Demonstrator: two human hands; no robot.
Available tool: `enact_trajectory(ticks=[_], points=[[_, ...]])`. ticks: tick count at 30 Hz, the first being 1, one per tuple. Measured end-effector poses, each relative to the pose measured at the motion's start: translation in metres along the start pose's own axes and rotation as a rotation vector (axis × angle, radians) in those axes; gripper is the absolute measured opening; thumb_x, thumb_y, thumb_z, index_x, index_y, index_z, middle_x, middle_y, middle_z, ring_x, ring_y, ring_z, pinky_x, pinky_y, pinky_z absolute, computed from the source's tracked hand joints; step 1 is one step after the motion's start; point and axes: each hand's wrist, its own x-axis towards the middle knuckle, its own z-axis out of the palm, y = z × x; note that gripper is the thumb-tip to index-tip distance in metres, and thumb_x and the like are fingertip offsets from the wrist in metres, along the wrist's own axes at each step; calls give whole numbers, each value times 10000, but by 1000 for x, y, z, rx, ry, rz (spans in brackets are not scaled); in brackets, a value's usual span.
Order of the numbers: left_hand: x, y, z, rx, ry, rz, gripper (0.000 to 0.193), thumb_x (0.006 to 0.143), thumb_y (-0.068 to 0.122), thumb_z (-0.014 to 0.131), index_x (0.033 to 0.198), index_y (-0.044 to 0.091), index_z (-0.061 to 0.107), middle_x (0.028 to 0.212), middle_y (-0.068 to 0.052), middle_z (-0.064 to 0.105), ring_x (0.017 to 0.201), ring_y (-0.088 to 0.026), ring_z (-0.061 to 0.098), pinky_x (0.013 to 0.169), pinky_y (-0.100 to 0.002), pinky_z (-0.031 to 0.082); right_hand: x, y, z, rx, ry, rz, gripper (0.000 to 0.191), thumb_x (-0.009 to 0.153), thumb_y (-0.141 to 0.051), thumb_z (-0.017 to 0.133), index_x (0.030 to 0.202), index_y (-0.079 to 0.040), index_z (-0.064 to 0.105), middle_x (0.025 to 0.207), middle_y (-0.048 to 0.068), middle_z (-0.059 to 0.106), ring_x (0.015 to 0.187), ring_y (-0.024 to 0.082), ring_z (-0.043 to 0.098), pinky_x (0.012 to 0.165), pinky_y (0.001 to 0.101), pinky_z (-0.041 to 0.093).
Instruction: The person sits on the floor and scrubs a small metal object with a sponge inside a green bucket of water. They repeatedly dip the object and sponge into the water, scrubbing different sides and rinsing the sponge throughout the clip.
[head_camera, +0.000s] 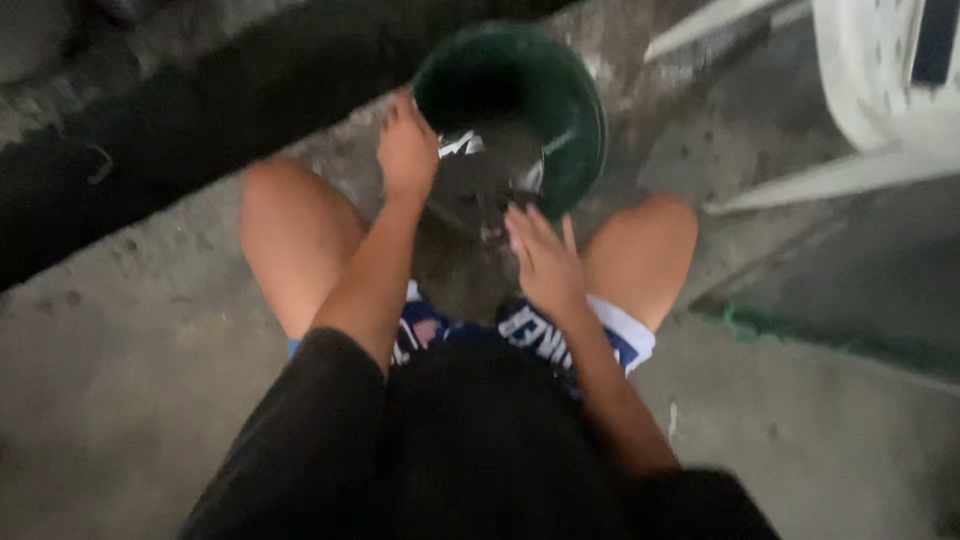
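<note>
At the upper middle of the frame, the left hand (407, 150) is gripping the green bucket (560, 110) by its near rim while the right hand (545, 262), fingers spread and holding nothing, is hovering just below it.

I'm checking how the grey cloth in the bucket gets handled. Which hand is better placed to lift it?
Probably the left hand: it rests on the grey cloth at the bucket rim. The right hand is lower, fingers spread.
</note>
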Motion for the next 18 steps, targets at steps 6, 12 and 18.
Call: enact_trajectory(ticks=[6,12,18], points=[[-2,6,-5,-28,-27,-77,395,1060,172,489,1442,74,514,1218,-224,688,1046,-445,674,870,-548,561,-12,3,0,30,17,-26,399,1110,-212,442,1469,-106,582,1575,66,509,1499,294,389,1235,586,193],[-3,3,-5,-20,57,31,315,1097,161,475,1379,35,536,1258,-221,684,1114,-455,652,860,-544,559,-7,-8,6,-33,5,31,382,1086,-217,503,1439,-112,602,1569,14,529,1507,241,412,1265,573,215],[-4,3,-8,-61,133,115,342,1094,162,485,1407,27,517,1308,-257,655,1148,-451,647,947,-505,560,-24,-12,0,-121,46,64,379,1062,-210,521,1399,-79,635,1546,27,549,1482,236,429,1209,585,241]])
